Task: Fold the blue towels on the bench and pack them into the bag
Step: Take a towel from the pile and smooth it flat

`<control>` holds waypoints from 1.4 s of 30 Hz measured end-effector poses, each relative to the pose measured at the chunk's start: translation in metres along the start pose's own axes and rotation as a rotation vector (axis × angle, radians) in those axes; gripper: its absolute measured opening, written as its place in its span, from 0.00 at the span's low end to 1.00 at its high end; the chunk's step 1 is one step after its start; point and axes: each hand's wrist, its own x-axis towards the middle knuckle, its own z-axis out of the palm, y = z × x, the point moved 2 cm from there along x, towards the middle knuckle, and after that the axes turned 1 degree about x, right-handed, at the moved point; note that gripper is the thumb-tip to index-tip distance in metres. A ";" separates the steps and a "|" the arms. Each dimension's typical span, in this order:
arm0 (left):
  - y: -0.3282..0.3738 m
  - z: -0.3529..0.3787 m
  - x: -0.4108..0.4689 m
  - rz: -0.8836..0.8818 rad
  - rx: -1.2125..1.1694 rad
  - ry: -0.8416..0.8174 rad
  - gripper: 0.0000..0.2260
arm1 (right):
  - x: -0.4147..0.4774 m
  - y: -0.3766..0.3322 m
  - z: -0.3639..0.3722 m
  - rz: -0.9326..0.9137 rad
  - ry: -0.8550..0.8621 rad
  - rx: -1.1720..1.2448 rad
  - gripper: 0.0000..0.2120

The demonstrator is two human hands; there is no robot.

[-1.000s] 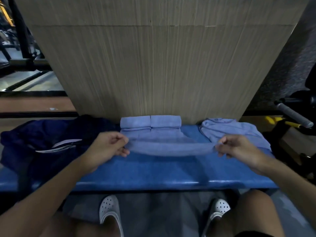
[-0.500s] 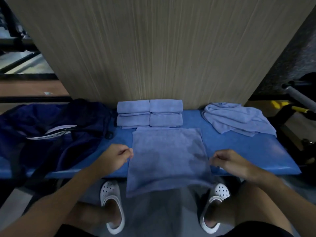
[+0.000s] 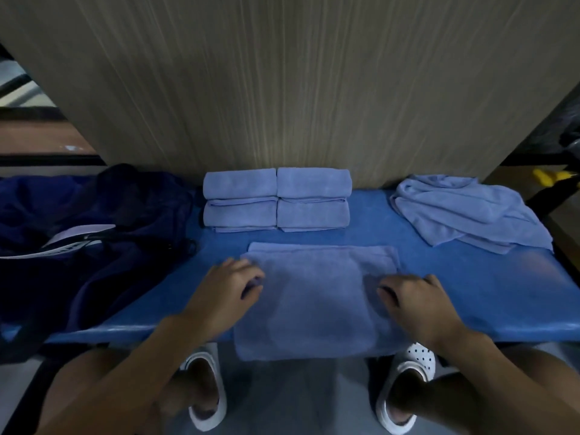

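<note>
Hands (image 3: 320, 293) flat on towel (image 3: 317, 296); bag (image 3: 94, 246) contents unclear.

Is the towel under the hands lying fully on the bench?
No. The towel under the left hand and right hand hangs over the front edge of the bench.

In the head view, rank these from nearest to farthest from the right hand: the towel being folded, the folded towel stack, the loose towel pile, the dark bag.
1. Towel being folded: under the right hand, centre front of the bench.
2. Folded towel stack at the back centre and loose towel pile at the back right: too close to call.
3. Dark bag: far left.
</note>
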 end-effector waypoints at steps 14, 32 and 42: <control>-0.035 0.023 0.045 -0.270 0.005 0.095 0.07 | 0.057 0.015 0.016 0.195 0.025 0.141 0.11; -0.031 0.020 0.052 -0.240 -0.107 0.067 0.08 | 0.060 0.023 0.021 0.251 0.087 0.306 0.13; -0.031 0.020 0.053 -0.184 -0.092 0.085 0.11 | 0.063 0.025 0.019 0.170 0.102 0.460 0.14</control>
